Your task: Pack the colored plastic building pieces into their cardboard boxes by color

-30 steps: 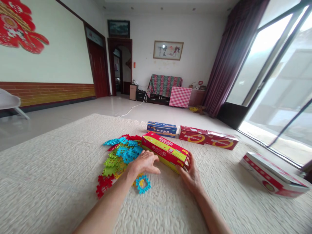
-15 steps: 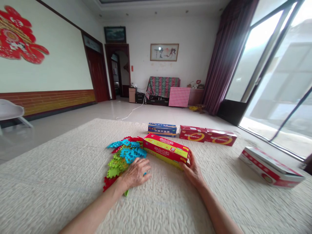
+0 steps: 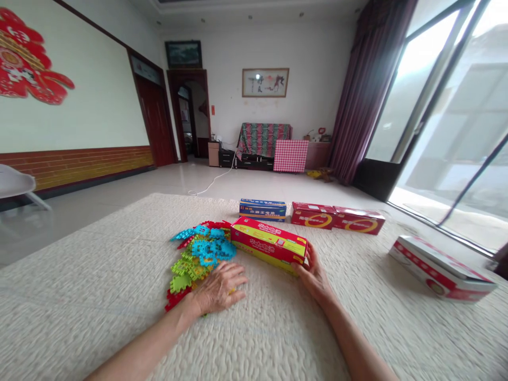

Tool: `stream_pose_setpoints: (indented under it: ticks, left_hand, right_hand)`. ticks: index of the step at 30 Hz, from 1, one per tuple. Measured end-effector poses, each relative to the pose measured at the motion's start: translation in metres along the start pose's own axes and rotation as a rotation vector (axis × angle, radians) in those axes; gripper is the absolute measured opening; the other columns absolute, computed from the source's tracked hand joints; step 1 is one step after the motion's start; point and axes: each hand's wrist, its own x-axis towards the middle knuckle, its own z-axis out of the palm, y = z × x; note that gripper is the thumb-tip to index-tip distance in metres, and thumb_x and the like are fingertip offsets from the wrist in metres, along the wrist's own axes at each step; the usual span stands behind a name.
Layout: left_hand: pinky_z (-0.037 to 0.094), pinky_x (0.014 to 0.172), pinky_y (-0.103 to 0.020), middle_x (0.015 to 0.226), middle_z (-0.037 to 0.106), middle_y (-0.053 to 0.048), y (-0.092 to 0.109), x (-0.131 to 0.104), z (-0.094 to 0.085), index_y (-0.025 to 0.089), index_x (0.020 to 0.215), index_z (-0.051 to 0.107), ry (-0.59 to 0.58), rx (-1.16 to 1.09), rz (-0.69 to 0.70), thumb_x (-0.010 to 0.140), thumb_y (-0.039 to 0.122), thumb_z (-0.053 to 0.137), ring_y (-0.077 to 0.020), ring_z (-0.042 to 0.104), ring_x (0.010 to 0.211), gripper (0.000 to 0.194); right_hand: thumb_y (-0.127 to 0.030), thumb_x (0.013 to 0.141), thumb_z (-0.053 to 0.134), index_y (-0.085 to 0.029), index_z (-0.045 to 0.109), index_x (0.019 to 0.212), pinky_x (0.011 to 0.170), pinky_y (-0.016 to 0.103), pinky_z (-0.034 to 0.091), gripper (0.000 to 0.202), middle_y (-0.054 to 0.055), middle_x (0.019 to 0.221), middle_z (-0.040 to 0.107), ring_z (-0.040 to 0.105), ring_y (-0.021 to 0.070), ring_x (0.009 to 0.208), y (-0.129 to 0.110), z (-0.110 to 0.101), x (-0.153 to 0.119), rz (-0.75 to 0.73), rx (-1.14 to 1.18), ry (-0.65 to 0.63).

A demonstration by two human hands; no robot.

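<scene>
A long red and yellow battery box [image 3: 270, 241] lies slantwise on the cream textured cover, its left end touching the pile. My right hand [image 3: 315, 275] grips its right end, thumb on the near side and fingers behind. My left hand [image 3: 222, 286] rests palm down at the near right edge of the pile, fingers stretched out and slightly apart; what lies under the palm is hidden. The pile is made of flat plastic interlocking pieces with toothed edges: blue ones [image 3: 212, 248] on top, green ones [image 3: 182, 280] in the middle, and red ones [image 3: 174, 300] at the edges.
Behind the held box stand a blue battery box [image 3: 262, 210] and two dark red boxes [image 3: 313, 216] end to end. A white and red box [image 3: 440, 270] lies at the right. The cream cover [image 3: 99, 275] extends all around; a white chair [image 3: 16, 182] stands beyond it at left.
My left hand has slid slightly down, away from the blue pieces. My right hand still grips the box, which has hardly moved. The view has shifted a little.
</scene>
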Motion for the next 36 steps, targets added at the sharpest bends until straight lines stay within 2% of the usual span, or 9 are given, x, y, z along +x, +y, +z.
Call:
stream_pose_setpoints:
  ticks: [8,10,13,14,20,25,28,30,36]
  left_hand:
    - [0.042,0.097,-0.041,0.113,0.066,-0.008,-0.043,0.001,0.000,0.020,0.084,0.069,0.164,0.114,-0.075,0.091,0.022,0.044,-0.0240,0.055,0.115,0.026]
    - [0.045,0.096,-0.039,0.104,0.069,-0.008,-0.046,0.011,-0.001,0.020,0.084,0.069,0.342,0.017,-0.174,0.088,0.022,0.047,-0.0224,0.059,0.106,0.022]
    - [0.048,0.096,-0.037,0.101,0.070,-0.008,-0.042,0.039,0.000,0.019,0.091,0.068,0.731,-0.221,-0.448,0.087,0.027,0.049,-0.0208,0.063,0.100,0.021]
    - [0.049,0.095,-0.038,0.105,0.069,-0.010,-0.040,0.049,0.001,0.018,0.098,0.067,0.784,-0.243,-0.501,0.088,0.029,0.046,-0.0212,0.063,0.102,0.025]
    - [0.053,0.089,-0.038,0.115,0.068,-0.013,-0.025,0.084,0.023,0.017,0.118,0.059,0.882,-0.548,-0.742,0.088,0.040,0.047,-0.0237,0.064,0.105,0.039]
    - [0.046,0.100,-0.042,0.118,0.067,-0.012,-0.024,0.076,0.038,0.018,0.114,0.062,0.929,-0.580,-0.733,0.089,0.038,0.042,-0.0246,0.061,0.112,0.038]
    - [0.045,0.101,-0.042,0.118,0.066,-0.013,-0.025,0.074,0.041,0.017,0.113,0.062,0.952,-0.570,-0.721,0.089,0.038,0.040,-0.0246,0.060,0.112,0.040]
    - [0.045,0.101,-0.041,0.118,0.067,-0.012,-0.024,0.074,0.041,0.017,0.113,0.062,0.973,-0.567,-0.704,0.088,0.038,0.039,-0.0243,0.060,0.112,0.040]
    - [0.046,0.101,-0.040,0.117,0.067,-0.009,-0.021,0.073,0.038,0.019,0.112,0.063,0.986,-0.601,-0.715,0.085,0.033,0.040,-0.0238,0.060,0.111,0.038]
  right_hand:
    - [-0.035,0.071,0.073,-0.032,0.034,0.139,0.092,0.041,0.052,0.078,0.008,0.141,0.049,0.052,0.0279,0.125,-0.002,-0.005,0.001,0.007,0.008,0.019]
    - [-0.034,0.069,0.074,-0.031,0.036,0.138,0.093,0.042,0.051,0.079,0.008,0.141,0.049,0.053,0.0281,0.124,-0.004,-0.010,0.003,0.014,0.014,0.033]
    - [-0.029,0.067,0.072,-0.030,0.041,0.136,0.096,0.043,0.049,0.076,0.008,0.139,0.052,0.050,0.0292,0.127,-0.009,-0.017,0.003,0.026,0.013,0.067]
    - [-0.027,0.066,0.071,-0.029,0.043,0.136,0.097,0.043,0.048,0.075,0.007,0.139,0.053,0.049,0.0295,0.128,-0.011,-0.020,0.003,0.032,0.006,0.084]
    - [-0.024,0.066,0.065,-0.028,0.044,0.135,0.096,0.045,0.048,0.073,0.006,0.131,0.060,0.054,0.0299,0.123,-0.019,-0.029,-0.003,0.076,0.000,0.086]
    - [-0.026,0.069,0.065,-0.029,0.038,0.142,0.099,0.045,0.046,0.078,0.005,0.130,0.061,0.055,0.0289,0.121,-0.018,-0.029,-0.002,0.105,-0.013,0.041]
    - [-0.039,0.079,0.061,-0.029,0.027,0.147,0.099,0.046,0.046,0.077,0.006,0.129,0.062,0.057,0.0273,0.119,-0.016,-0.029,0.001,0.142,0.085,0.036]
    - [-0.045,0.082,0.058,-0.030,0.029,0.146,0.098,0.045,0.046,0.073,0.006,0.129,0.062,0.059,0.0267,0.117,-0.016,-0.029,0.002,0.163,0.146,0.038]
    - [-0.027,0.071,0.063,-0.029,0.042,0.138,0.099,0.046,0.045,0.071,0.005,0.129,0.061,0.062,0.0275,0.110,-0.027,-0.030,0.004,0.194,0.133,0.018]
